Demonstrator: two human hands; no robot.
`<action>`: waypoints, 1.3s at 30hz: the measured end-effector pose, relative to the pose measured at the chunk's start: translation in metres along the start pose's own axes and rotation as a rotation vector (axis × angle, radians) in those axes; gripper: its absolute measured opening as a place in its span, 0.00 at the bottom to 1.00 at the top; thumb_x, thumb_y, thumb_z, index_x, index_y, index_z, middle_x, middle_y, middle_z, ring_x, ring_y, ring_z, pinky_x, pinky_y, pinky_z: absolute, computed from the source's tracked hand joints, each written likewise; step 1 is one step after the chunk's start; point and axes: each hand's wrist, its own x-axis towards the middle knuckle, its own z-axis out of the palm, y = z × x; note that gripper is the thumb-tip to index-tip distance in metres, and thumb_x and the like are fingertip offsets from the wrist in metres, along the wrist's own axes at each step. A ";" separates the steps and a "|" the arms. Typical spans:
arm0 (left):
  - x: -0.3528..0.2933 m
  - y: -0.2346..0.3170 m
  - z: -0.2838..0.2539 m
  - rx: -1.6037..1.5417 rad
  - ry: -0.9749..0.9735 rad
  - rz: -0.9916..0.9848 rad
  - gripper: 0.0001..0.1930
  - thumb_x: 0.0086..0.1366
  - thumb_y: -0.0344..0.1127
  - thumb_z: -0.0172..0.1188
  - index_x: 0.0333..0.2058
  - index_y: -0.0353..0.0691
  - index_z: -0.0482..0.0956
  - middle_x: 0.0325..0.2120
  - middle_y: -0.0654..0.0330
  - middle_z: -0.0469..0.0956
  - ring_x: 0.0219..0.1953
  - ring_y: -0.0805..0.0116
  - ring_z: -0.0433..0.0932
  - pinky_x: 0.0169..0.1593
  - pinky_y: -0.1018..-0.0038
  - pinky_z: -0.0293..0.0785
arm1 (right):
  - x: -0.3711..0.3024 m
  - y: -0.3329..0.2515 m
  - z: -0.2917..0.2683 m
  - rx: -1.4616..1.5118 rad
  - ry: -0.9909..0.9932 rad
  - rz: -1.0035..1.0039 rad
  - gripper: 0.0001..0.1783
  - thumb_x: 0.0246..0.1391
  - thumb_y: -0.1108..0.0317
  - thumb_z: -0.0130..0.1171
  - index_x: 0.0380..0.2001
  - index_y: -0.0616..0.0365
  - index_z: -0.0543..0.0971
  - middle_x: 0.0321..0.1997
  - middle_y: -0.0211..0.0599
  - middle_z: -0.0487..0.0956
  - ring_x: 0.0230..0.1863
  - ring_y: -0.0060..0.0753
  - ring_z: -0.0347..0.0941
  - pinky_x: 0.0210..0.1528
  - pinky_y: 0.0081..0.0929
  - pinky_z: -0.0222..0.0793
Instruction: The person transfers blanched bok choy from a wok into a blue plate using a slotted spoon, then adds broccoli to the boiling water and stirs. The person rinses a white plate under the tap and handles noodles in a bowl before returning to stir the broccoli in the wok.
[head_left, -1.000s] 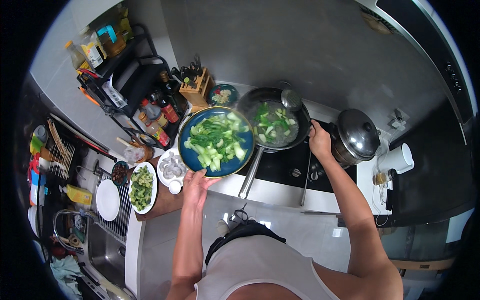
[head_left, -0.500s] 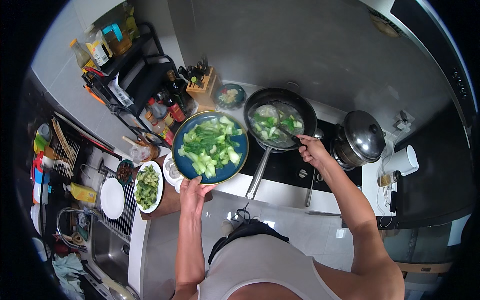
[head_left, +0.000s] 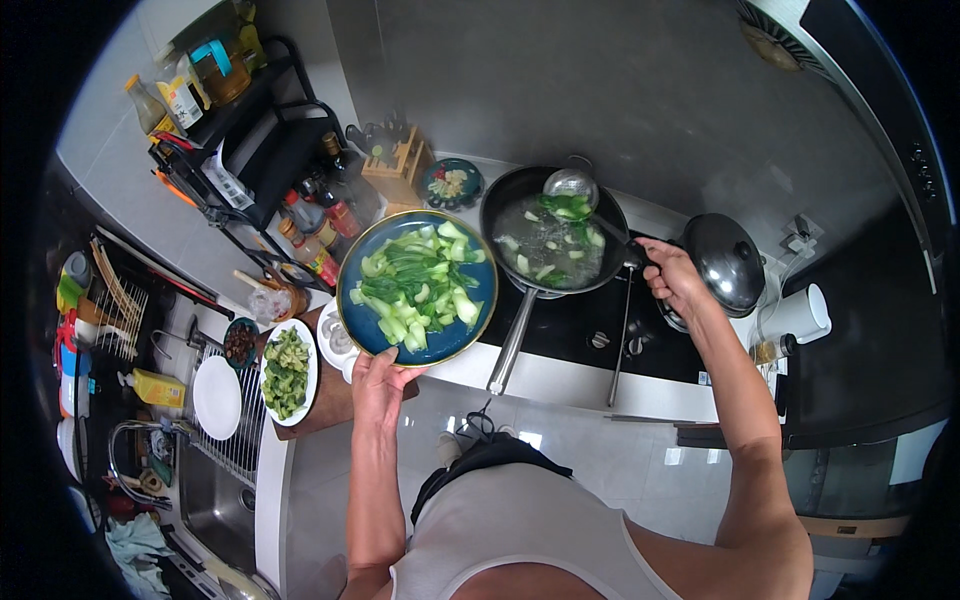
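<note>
On the left, one white empty plate [head_left: 217, 397] lay on the sink rack, and just beside it one white plate of chopped greens [head_left: 287, 371] rested on a wooden board whose far part was hidden. One small dark bowl [head_left: 240, 342] sat behind them; its contents were hard to make out. The left hand [head_left: 378, 379] gripped the near rim of one blue plate [head_left: 417, 287] heaped with greens, held above the surface beside the stove. One black pan [head_left: 553, 232] held greens in liquid. The right hand [head_left: 673, 279] was clenched round one ladle handle, the ladle [head_left: 571, 187] over the pan. One lidded pot [head_left: 727, 261] stood rightmost, partly hidden by that hand.
</note>
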 end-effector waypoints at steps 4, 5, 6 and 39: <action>0.003 -0.001 -0.003 -0.007 -0.028 -0.020 0.14 0.66 0.21 0.52 0.50 0.26 0.71 0.45 0.44 0.80 0.41 0.51 0.85 0.42 0.56 0.88 | 0.024 0.009 -0.031 -0.602 0.228 -0.436 0.18 0.69 0.64 0.47 0.57 0.56 0.77 0.28 0.44 0.79 0.17 0.37 0.70 0.20 0.32 0.65; 0.002 0.000 0.000 -0.010 -0.030 -0.024 0.15 0.66 0.21 0.52 0.50 0.26 0.71 0.45 0.44 0.80 0.41 0.51 0.85 0.42 0.56 0.88 | 0.032 0.020 -0.046 -0.831 0.280 -0.688 0.18 0.68 0.64 0.49 0.56 0.56 0.77 0.32 0.50 0.81 0.21 0.45 0.74 0.24 0.37 0.69; 0.001 0.001 0.002 -0.012 -0.024 -0.023 0.15 0.66 0.21 0.52 0.51 0.26 0.72 0.45 0.44 0.80 0.41 0.51 0.85 0.42 0.55 0.88 | 0.039 0.026 -0.052 -1.056 0.320 -0.944 0.18 0.67 0.64 0.50 0.54 0.57 0.78 0.36 0.56 0.83 0.25 0.53 0.79 0.28 0.41 0.73; -0.002 0.015 -0.001 0.008 -0.003 0.008 0.14 0.66 0.21 0.52 0.50 0.27 0.72 0.45 0.44 0.79 0.41 0.52 0.85 0.41 0.56 0.88 | -0.027 0.028 0.040 0.443 -0.173 0.299 0.16 0.73 0.66 0.42 0.57 0.53 0.72 0.21 0.21 0.60 0.15 0.10 0.49 0.12 0.08 0.39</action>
